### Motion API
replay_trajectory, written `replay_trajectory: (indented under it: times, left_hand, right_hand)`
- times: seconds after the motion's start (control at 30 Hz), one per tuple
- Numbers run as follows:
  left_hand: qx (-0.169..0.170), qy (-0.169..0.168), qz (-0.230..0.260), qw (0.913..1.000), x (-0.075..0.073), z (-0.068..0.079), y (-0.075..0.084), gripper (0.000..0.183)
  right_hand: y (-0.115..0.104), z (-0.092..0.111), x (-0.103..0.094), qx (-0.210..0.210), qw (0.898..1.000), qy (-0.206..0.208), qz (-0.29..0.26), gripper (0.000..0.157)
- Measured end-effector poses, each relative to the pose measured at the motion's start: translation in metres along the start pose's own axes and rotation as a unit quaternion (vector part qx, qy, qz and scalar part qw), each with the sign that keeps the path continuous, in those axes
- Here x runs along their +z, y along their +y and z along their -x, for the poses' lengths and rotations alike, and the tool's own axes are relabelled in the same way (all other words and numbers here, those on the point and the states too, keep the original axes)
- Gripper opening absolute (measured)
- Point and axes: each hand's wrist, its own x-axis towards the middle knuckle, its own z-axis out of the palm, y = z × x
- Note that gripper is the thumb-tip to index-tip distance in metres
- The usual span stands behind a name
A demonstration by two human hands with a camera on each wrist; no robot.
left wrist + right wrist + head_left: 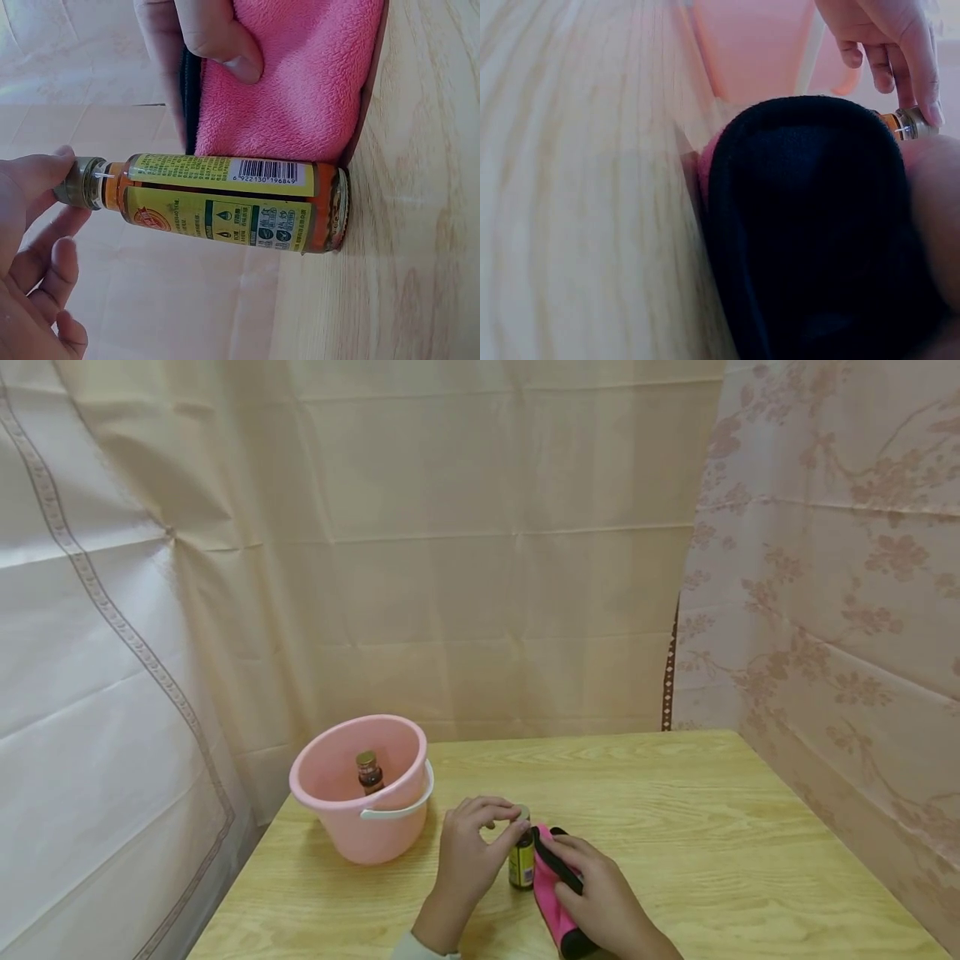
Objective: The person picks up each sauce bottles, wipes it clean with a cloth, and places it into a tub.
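Note:
A small bottle (521,867) with a yellow label and barcode stands upright on the table. My left hand (474,847) pinches its greenish cap (81,182) between thumb and fingers, the other fingers loosely bent. Beside the bottle, my right hand (603,893) grips a pink plush piece with black edging (550,897), thumb on one face. In the left wrist view its pink pile (307,75) lies right along the bottle's side. The right wrist view shows its rounded black side (817,225), which hides most of the bottle.
To the left stands a pink bucket (375,839) with a white handle (401,812). Inside it is a dark bottle (369,774) with a gold-coloured cap. The wooden table (675,810) is backed by a beige curtain (480,568), with patterned cloth on the right.

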Motion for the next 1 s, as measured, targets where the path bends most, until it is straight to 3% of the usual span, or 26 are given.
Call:
replay_trajectory:
  times: [0.63, 1.0]
  left_hand:
    - [0.025, -0.003, 0.011, 0.9996, -0.0017, -0.0017, -0.0011, 0.015]
    - [0.053, -0.003, 0.023, 0.9983, -0.0001, -0.0014, -0.0075, 0.012]
  right_hand:
    - [-0.0031, 0.0008, 0.0001, -0.006, 0.998, 0.038, -0.058, 0.07]
    - [-0.0062, 0.0023, -0.0024, -0.094, 0.99, 0.091, -0.049, 0.079]
